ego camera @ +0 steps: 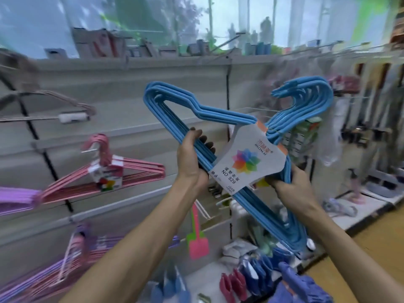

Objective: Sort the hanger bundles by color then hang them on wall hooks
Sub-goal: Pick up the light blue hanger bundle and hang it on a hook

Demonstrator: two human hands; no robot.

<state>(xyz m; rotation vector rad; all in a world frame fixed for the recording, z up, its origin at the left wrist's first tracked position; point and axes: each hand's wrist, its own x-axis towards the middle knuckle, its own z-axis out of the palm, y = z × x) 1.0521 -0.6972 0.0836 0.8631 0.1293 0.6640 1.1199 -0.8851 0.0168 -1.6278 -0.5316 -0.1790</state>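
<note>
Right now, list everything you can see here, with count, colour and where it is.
Blue hanger bundle: one, blue, centre, held in both hands.
Label card: one, white with a multicoloured flower, on the blue bundle.
Pink hanger bundle: one, pink, hanging on a wall hook at left.
Purple hanger bundles: at least two, purple, left edge and lower left.
Fly swatter: one, pink, hanging below centre.
Top shelf boxes: several, blurred.
Left hand: grips the bundle's bar.
Right hand: grips the bundle's lower side.
</note>
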